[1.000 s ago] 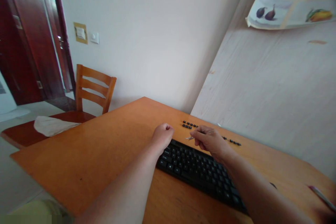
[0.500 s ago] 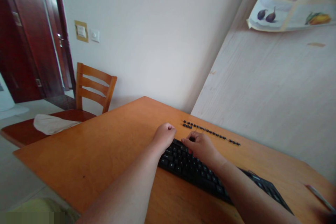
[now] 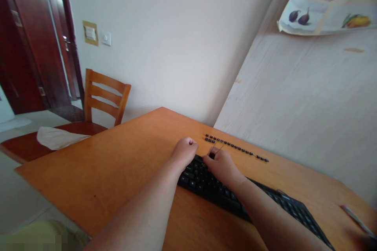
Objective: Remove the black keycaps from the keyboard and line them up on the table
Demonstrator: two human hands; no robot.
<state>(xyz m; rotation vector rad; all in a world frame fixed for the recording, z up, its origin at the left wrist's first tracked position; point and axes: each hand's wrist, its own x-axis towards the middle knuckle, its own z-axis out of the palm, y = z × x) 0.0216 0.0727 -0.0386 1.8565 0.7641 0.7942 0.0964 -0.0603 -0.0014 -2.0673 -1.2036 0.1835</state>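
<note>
A black keyboard lies slantwise on the orange wooden table. My left hand is closed in a fist and rests at the keyboard's far left corner. My right hand is pinched on a thin wire tool and sits over the keys at the same corner, almost touching the left hand. Just beyond the hands, a row of several loose black keycaps lies on the table beside the wall.
A wooden chair stands past the table's far left, next to a dark red table with a white cloth. A thin pen-like object lies at the right edge. A fruit poster hangs on the right wall.
My right hand has moved left and down from the keycap row onto the keyboard's far left corner, beside my left fist. The left hand has stayed in place.
</note>
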